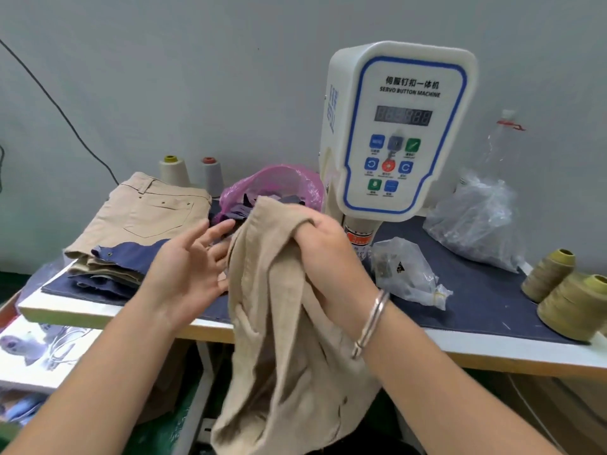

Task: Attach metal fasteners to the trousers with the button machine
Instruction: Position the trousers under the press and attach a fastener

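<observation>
Hands first: left hand is open, fingers spread and relaxed, fingertips just touching the left edge of the beige trousers; it grips nothing. Right hand is fisted round the bunched top of those trousers, holding them up in front of the table edge, w/ most of the cloth hanging below it.

Left to right otherwise: a folded stack of trousers sits on the table's left, then a pink bag of scraps, then the button machine directly behind the right hand, then a clear bag of small metal parts, and thread cones at far right.

Risks, as judgement:
- Cloth is crumpled, so the fastener spot isn't laid flat; fed like this, a double layer could get riveted together or the fastener could land off-mark.
- One-handed hold w/ heavy hanging fabric may drag the piece out of position under the machine head.
- Fingers near the press point are a pinch hazard if the left hand guides too close.
- Hanging cloth could sweep the parts bag off.
</observation>
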Available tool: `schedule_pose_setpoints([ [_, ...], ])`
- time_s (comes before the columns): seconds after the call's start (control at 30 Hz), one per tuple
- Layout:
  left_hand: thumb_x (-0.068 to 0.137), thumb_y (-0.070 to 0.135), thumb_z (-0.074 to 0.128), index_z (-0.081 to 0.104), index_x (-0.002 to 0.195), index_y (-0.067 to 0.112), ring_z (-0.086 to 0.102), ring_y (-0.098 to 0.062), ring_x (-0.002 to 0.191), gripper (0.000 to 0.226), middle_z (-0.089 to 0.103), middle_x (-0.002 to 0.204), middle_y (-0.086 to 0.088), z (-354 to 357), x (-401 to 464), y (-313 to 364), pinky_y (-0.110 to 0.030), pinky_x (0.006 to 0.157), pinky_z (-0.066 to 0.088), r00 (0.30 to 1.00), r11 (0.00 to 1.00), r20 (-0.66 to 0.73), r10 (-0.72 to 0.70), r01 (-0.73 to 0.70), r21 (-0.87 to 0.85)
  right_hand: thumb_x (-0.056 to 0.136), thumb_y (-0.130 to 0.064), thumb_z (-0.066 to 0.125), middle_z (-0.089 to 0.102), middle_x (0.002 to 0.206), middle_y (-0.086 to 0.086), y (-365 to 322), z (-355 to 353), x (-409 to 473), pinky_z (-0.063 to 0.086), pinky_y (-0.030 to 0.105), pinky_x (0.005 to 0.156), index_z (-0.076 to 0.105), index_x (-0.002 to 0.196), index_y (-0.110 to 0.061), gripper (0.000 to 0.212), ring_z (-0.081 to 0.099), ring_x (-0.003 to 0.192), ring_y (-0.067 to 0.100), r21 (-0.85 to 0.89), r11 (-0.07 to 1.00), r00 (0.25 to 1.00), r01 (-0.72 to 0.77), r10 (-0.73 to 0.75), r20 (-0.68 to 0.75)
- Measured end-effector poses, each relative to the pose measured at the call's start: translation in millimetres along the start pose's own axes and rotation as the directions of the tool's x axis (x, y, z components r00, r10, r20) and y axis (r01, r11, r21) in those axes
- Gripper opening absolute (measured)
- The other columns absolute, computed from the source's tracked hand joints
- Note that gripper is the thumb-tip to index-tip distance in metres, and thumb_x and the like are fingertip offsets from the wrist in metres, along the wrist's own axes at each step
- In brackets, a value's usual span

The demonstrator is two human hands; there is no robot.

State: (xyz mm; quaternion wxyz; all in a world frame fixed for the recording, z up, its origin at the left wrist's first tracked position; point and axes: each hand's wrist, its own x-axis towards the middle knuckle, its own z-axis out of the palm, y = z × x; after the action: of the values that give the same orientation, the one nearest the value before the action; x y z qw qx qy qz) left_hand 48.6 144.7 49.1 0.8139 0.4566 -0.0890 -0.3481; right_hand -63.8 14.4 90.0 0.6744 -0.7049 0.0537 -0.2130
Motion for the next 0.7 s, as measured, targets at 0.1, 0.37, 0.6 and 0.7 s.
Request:
schedule_pose_setpoints([
  [0.1,0.067,0.077,0.058,0.050,0.135,0.027,0.051,-0.017,0.126,0.085,0.059,0.132,0.006,-1.1,-13.9,-0.5,-0.046,0.099,0.041,0.982,0.955,0.184,0.029,-0.082,0.285,0.098,-0.014,0.043,0.068,0.097,0.001,-21.3,6.6,20.9,0.057,0.024,0.069,0.061,0.118,-0.023,0.028,0.066,0.077,0.010,-0.063,0.998,0.999,0.024,-0.026,-0.035],
  [0.37,0.051,0.088,0.057,0.034,0.127,0.063,0.037,0.022,0.114,0.083,0.040,0.119,0.038,9.4,-51.8,-11.6,-0.022,0.089,0.040,0.893,0.257,0.263,0.365,-0.368,0.893,0.095,-0.002,0.037,0.051,0.076,0.007,-34.4,23.0,36.1,0.040,0.030,0.055,0.049,0.133,-0.025,0.046,0.041,0.063,0.025,0.027,1.000,0.997,0.005,-0.003,-0.081],
  [0.6,0.080,0.037,0.062,0.064,0.091,0.028,0.065,-0.016,0.075,0.015,0.070,0.082,0.006,12.7,-68.9,-24.8,-0.030,0.064,0.051,0.724,0.321,0.216,0.655,-0.526,0.788,0.094,0.002,0.035,0.058,0.062,-0.006,-51.5,30.1,26.9,0.050,0.017,0.047,0.059,0.127,-0.020,0.046,0.062,0.048,0.012,0.172,0.981,0.993,0.095,-0.106,0.057],
  [0.7,0.079,0.018,0.058,0.074,0.087,0.019,0.070,-0.016,0.073,0.017,0.074,0.083,-0.003,2.7,-68.1,0.2,-0.023,0.061,0.056,0.890,0.827,0.123,0.440,-0.455,0.332,0.097,-0.011,0.043,0.064,0.071,-0.004,-54.1,27.0,21.9,0.048,0.018,0.048,0.062,0.120,-0.019,0.031,0.064,0.052,0.017,0.014,0.992,0.990,0.126,-0.127,0.066],
])
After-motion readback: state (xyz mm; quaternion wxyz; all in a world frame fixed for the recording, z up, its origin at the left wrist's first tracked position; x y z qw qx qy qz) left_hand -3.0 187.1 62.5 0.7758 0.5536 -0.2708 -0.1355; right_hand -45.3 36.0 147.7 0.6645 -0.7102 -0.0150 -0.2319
